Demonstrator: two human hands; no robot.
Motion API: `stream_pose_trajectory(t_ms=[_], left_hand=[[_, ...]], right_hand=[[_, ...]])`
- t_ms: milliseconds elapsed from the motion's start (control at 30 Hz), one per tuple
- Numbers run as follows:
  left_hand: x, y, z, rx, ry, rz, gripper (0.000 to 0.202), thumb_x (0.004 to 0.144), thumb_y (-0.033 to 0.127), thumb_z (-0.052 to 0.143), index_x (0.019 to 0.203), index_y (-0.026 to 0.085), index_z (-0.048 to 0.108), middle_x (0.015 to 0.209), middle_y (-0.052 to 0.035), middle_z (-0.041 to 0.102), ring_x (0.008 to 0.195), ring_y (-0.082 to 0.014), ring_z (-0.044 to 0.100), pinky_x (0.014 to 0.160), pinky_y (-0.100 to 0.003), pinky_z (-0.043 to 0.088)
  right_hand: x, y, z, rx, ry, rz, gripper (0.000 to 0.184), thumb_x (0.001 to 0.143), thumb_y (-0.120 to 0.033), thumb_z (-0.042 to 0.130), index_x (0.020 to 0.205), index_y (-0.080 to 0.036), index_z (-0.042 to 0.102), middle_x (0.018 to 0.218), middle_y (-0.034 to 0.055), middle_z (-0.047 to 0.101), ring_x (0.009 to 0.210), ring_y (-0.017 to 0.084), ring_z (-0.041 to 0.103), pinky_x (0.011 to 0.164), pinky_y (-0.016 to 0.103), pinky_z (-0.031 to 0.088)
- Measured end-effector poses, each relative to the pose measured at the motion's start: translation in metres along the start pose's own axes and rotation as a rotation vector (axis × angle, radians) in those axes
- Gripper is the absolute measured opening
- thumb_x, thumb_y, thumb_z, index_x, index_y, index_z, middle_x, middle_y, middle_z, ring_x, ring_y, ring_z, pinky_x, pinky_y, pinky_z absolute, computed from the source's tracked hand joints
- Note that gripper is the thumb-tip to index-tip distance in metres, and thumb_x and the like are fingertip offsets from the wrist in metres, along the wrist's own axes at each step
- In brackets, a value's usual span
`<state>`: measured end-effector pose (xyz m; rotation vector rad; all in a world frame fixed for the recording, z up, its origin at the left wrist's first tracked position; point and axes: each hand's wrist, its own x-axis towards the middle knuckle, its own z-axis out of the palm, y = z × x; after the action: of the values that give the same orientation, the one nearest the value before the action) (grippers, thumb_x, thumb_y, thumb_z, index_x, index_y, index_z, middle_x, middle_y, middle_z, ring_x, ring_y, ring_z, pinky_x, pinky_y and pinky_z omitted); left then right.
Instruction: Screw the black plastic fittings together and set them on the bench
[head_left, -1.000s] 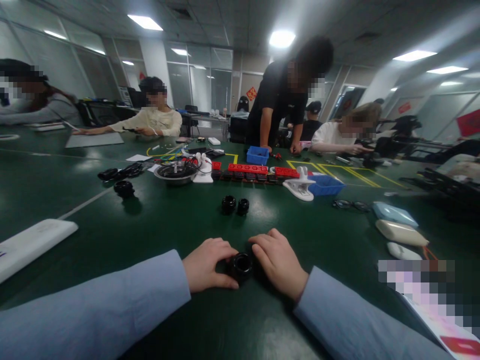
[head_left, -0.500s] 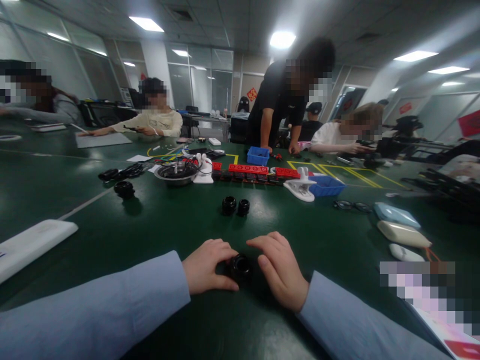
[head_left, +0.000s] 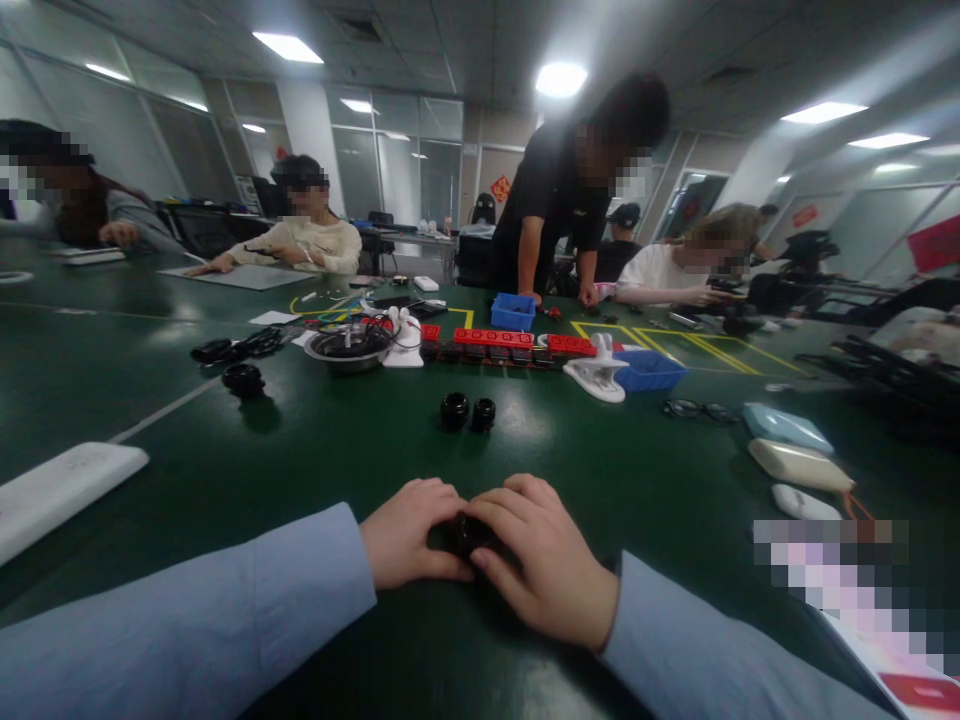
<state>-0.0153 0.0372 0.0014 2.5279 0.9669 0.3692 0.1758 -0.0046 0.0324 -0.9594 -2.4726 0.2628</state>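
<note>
My left hand [head_left: 409, 533] and my right hand [head_left: 540, 560] meet on the green table [head_left: 322, 450] close to me, both closed around a small black round part [head_left: 463, 533]. The right hand's fingers curl over the top of it, so only a dark sliver shows between the hands. The left thumb and fingers press it from the left. Both arms wear light blue sleeves. Two more black round parts [head_left: 466, 411] stand side by side a little farther out, straight ahead of my hands.
Another black part [head_left: 243, 379], a metal bowl [head_left: 346, 348] with cables, red strips [head_left: 517, 340], blue bins [head_left: 649, 369], a white clip [head_left: 596, 376], glasses [head_left: 694, 408] and pale cases [head_left: 799, 463] lie farther out. A white slab [head_left: 60, 485] lies left. Several people sit or stand across.
My right hand has slid left and folded over the black part, which stood uncovered between the hands before. The left hand has kept its hold.
</note>
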Motion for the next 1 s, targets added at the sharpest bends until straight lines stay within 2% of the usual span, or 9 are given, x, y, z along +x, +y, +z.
stream_pose_trajectory(t_ms=[133, 267, 533, 767, 1000], left_hand=[[0.001, 0.001, -0.001, 0.010, -0.010, -0.027, 0.036, 0.066, 0.044, 0.072, 0.084, 0.016, 0.058, 0.083, -0.0011, 0.056, 0.079, -0.0192, 0.049, 0.070, -0.030, 0.035], [0.002, 0.002, -0.002, 0.010, -0.012, -0.031, 0.036, 0.066, 0.043, 0.072, 0.086, 0.016, 0.059, 0.082, -0.0008, 0.056, 0.078, -0.0191, 0.049, 0.070, -0.030, 0.035], [0.002, -0.002, 0.001, 0.018, 0.004, 0.003, 0.036, 0.067, 0.045, 0.070, 0.086, 0.016, 0.058, 0.080, 0.0003, 0.055, 0.077, -0.0181, 0.049, 0.069, -0.029, 0.035], [0.002, -0.005, 0.003, 0.028, 0.022, 0.022, 0.036, 0.068, 0.046, 0.069, 0.085, 0.016, 0.058, 0.080, -0.0001, 0.055, 0.077, -0.0182, 0.049, 0.069, -0.029, 0.035], [0.002, -0.004, 0.003, 0.023, 0.024, 0.017, 0.035, 0.067, 0.045, 0.070, 0.084, 0.016, 0.058, 0.080, -0.0001, 0.054, 0.077, -0.0184, 0.049, 0.069, -0.029, 0.035]], right_hand=[[0.004, -0.003, -0.005, -0.008, -0.094, 0.062, 0.030, 0.081, -0.021, 0.051, 0.110, -0.015, 0.052, 0.102, 0.0071, 0.055, 0.092, 0.021, 0.042, 0.082, 0.037, 0.036], [0.006, -0.006, -0.008, -0.032, -0.129, 0.077, 0.030, 0.079, -0.018, 0.052, 0.109, -0.016, 0.053, 0.101, 0.0067, 0.053, 0.092, 0.021, 0.042, 0.082, 0.036, 0.036], [0.001, -0.002, -0.002, -0.008, -0.083, 0.035, 0.032, 0.082, -0.020, 0.051, 0.113, -0.016, 0.050, 0.103, 0.0072, 0.052, 0.094, 0.021, 0.042, 0.084, 0.036, 0.037], [0.001, 0.001, 0.005, -0.047, -0.021, -0.040, 0.029, 0.084, -0.021, 0.045, 0.111, -0.014, 0.051, 0.101, 0.0089, 0.053, 0.091, 0.021, 0.042, 0.082, 0.038, 0.037], [0.001, 0.001, 0.006, -0.051, 0.010, -0.056, 0.030, 0.084, -0.023, 0.043, 0.110, -0.013, 0.053, 0.099, 0.0097, 0.054, 0.089, 0.022, 0.043, 0.080, 0.038, 0.037]])
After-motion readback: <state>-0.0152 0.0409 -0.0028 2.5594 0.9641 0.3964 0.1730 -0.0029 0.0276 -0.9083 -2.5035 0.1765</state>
